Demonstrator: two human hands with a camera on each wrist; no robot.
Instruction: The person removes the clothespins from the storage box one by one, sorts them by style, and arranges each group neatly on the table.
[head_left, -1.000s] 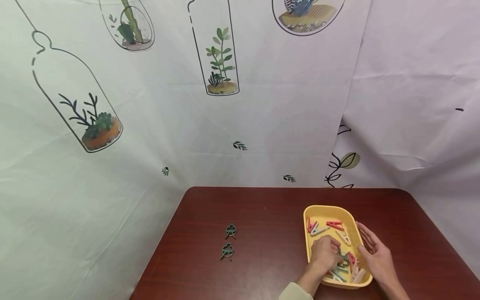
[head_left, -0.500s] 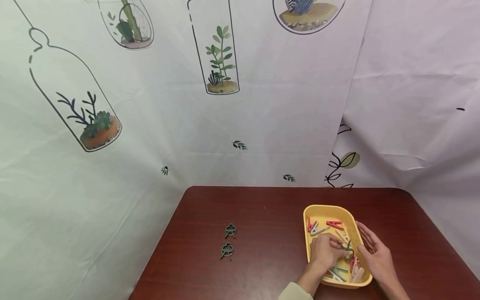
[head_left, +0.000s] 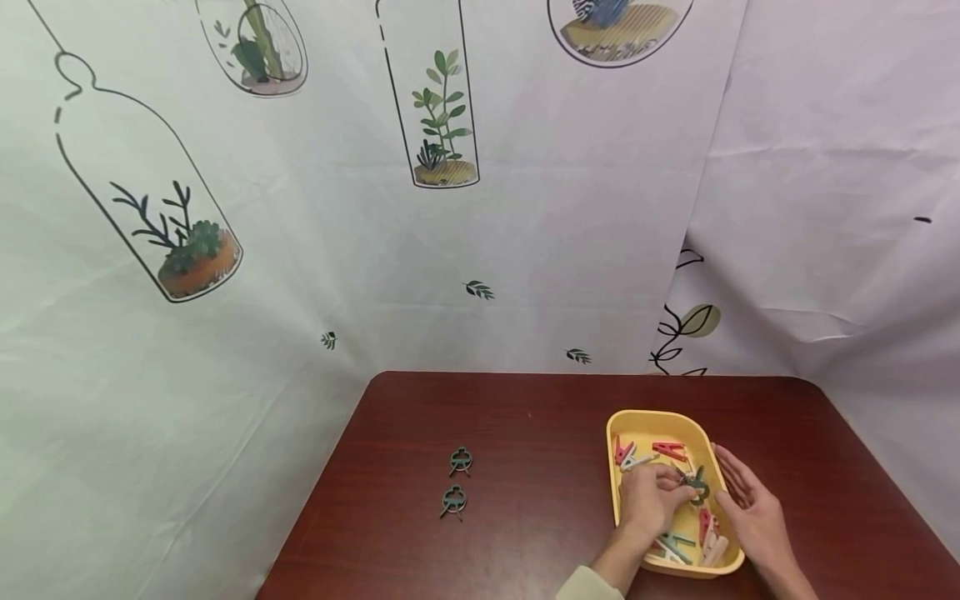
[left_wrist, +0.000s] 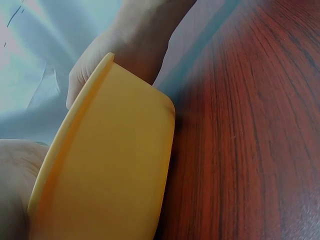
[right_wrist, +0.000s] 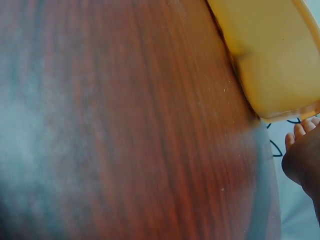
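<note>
Inside the yellow tray, my left hand pinches a green plant clip between thumb and fingers. Its round ring faces right, over the tray's floor. My right hand rests along the tray's right side, fingers fairly straight by the outer wall and thumb at the rim. Red clothespins lie at the tray's far end, with a white clothespin beside them. At the near end are a green clothespin and a pale pink clothespin. The left hand hides part of the tray's contents.
Two more green plant clips, a far one and a nearer one, lie left of the tray on the dark red wooden table. A printed white cloth hangs behind the table. The tray's outer wall fills much of the left wrist view.
The left hand has lifted the green plant clip from among the clothespins and shifted it up and slightly right within the tray. The right hand stays at the rim.
</note>
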